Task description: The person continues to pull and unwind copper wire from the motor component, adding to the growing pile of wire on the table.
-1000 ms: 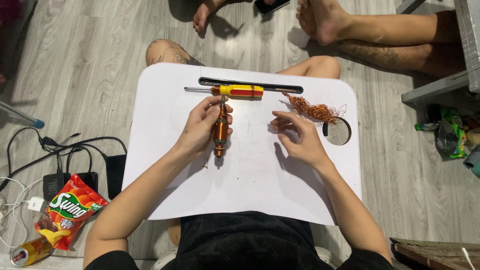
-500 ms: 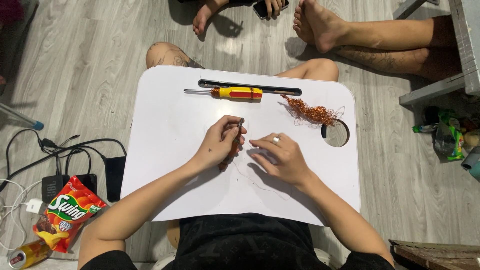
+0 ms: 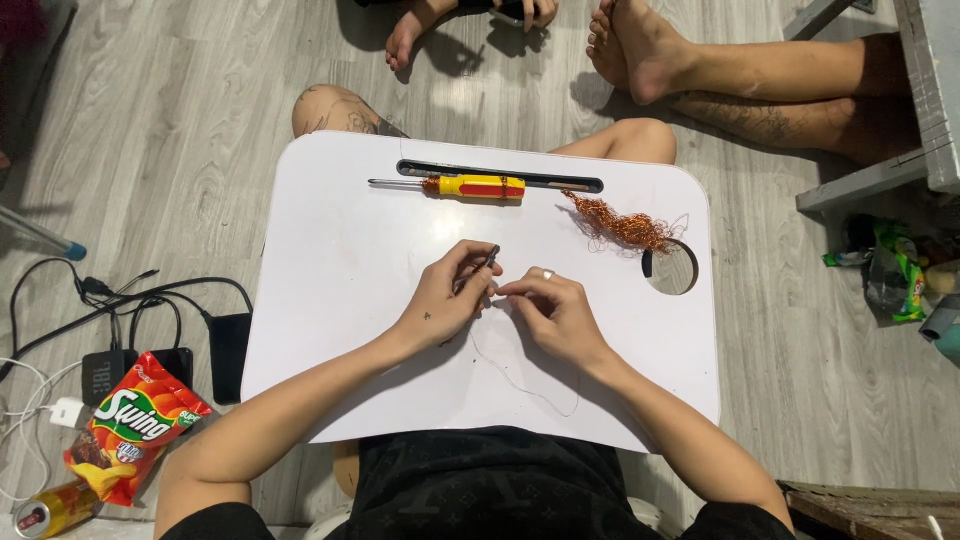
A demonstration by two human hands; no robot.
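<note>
Smooth matt white tray (image 3: pixel 350 300), tangled shiny copper wire (image 3: pixel 625 228), glossy plastic screwdriver handle (image 3: pixel 482 187)

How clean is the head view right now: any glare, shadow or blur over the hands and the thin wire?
Head view: sharp and evenly lit; the white lap table is bright but not blown out. Soft shadows fall below the left hand and right hand. The thin wire shows only as a faint line, and the floor edges bow slightly from the wide lens.
</note>
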